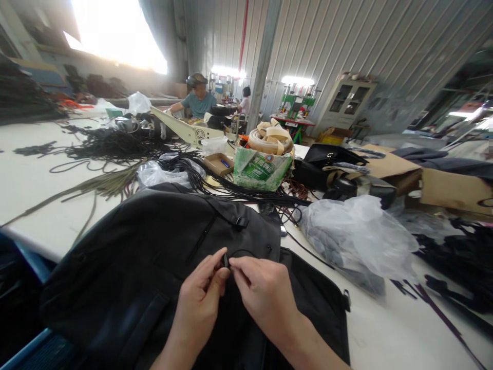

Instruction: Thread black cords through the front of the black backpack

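A large black bag (146,246) lies on the white table, its strap and buckle (241,222) on the upper side. Above the bag, my left hand (202,293) is closed, pinching a small dark piece (225,260) between thumb and forefinger; its exact kind is too small to tell. Close against it, my right hand (267,288) is pinched too, its fingertips meeting the piece's right side. A thin black cord (242,252) arcs just behind the right fingers. Whatever sits between the right fingertips is hidden.
Bundles of black cord (115,144) spread across the table behind the bag. A green and white box (262,167) holds rolled tan webbing. Clear plastic bags (358,231) lie to the right, near cardboard (454,187). A person (198,103) sits at the far side.
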Action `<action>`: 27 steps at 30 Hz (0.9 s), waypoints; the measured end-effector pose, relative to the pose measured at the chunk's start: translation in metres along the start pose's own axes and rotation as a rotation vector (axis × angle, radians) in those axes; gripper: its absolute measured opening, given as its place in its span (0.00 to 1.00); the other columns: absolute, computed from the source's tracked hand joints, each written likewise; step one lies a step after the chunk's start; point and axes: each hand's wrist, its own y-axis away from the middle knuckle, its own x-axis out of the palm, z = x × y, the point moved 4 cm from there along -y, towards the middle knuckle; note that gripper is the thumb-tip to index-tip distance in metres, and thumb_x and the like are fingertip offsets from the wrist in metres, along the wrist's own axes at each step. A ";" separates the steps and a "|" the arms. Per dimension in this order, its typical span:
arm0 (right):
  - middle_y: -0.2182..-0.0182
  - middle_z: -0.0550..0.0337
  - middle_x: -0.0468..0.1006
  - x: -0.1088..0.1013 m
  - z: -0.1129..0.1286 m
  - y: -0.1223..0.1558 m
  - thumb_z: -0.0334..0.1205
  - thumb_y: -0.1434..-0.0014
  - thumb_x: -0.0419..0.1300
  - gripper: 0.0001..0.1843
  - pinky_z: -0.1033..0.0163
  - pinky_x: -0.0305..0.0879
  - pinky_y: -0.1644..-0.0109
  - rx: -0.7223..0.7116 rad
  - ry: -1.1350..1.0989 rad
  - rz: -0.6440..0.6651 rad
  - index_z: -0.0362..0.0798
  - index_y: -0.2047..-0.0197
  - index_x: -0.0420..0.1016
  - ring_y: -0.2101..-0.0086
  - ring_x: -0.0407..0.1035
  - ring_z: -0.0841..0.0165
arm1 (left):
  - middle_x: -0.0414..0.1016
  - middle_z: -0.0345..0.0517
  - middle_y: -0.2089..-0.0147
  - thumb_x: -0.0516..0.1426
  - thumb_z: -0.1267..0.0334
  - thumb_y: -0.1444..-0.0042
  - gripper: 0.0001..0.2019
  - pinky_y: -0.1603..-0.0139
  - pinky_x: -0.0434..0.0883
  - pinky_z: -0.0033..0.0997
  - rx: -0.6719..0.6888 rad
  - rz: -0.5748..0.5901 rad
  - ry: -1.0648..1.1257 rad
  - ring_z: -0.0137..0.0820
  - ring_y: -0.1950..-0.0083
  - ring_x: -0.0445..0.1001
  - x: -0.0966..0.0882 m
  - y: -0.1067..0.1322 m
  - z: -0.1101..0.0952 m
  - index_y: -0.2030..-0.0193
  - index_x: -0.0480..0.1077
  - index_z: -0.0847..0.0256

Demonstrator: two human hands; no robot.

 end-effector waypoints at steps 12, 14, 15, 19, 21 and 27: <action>0.56 0.63 0.85 -0.001 -0.005 -0.003 0.26 0.28 0.63 0.11 0.64 0.72 0.54 0.037 -0.131 0.000 0.51 0.51 0.82 0.59 0.80 0.68 | 0.77 0.48 0.64 0.61 0.37 0.30 0.31 0.68 0.72 0.31 -0.272 0.023 0.488 0.31 0.69 0.74 -0.001 -0.013 -0.004 0.41 0.72 0.69; 0.56 0.62 0.84 -0.003 -0.004 -0.004 0.26 0.27 0.62 0.11 0.63 0.71 0.54 0.013 -0.126 -0.003 0.51 0.51 0.81 0.59 0.79 0.68 | 0.75 0.44 0.69 0.61 0.36 0.30 0.30 0.69 0.71 0.29 -0.263 0.090 0.404 0.31 0.70 0.73 -0.002 -0.017 -0.008 0.46 0.73 0.67; 0.56 0.61 0.83 -0.003 -0.003 -0.005 0.26 0.27 0.62 0.11 0.63 0.70 0.54 -0.007 -0.119 -0.004 0.51 0.51 0.81 0.59 0.78 0.68 | 0.74 0.44 0.71 0.62 0.35 0.32 0.30 0.70 0.70 0.29 -0.261 0.122 0.344 0.30 0.71 0.72 -0.003 -0.019 -0.010 0.48 0.73 0.67; 0.57 0.59 0.81 -0.005 0.004 -0.008 0.24 0.27 0.60 0.11 0.59 0.66 0.56 -0.094 -0.070 0.000 0.50 0.52 0.80 0.59 0.74 0.66 | 0.74 0.44 0.72 0.64 0.29 0.40 0.34 0.77 0.67 0.27 -0.371 0.221 0.158 0.29 0.76 0.70 -0.013 -0.021 -0.021 0.58 0.73 0.65; 0.59 0.59 0.81 -0.004 0.009 -0.008 0.25 0.26 0.61 0.10 0.56 0.64 0.56 -0.130 -0.047 0.000 0.49 0.53 0.80 0.59 0.72 0.64 | 0.72 0.45 0.76 0.63 0.28 0.41 0.34 0.78 0.64 0.25 -0.473 0.287 0.130 0.28 0.78 0.68 -0.017 -0.018 -0.026 0.62 0.72 0.64; 0.57 0.58 0.80 -0.003 0.016 -0.010 0.25 0.28 0.62 0.08 0.53 0.64 0.48 -0.178 -0.112 -0.002 0.48 0.54 0.77 0.55 0.71 0.62 | 0.69 0.42 0.80 0.59 0.28 0.42 0.31 0.83 0.57 0.25 -0.504 0.254 0.034 0.27 0.83 0.62 -0.026 -0.007 -0.031 0.64 0.68 0.59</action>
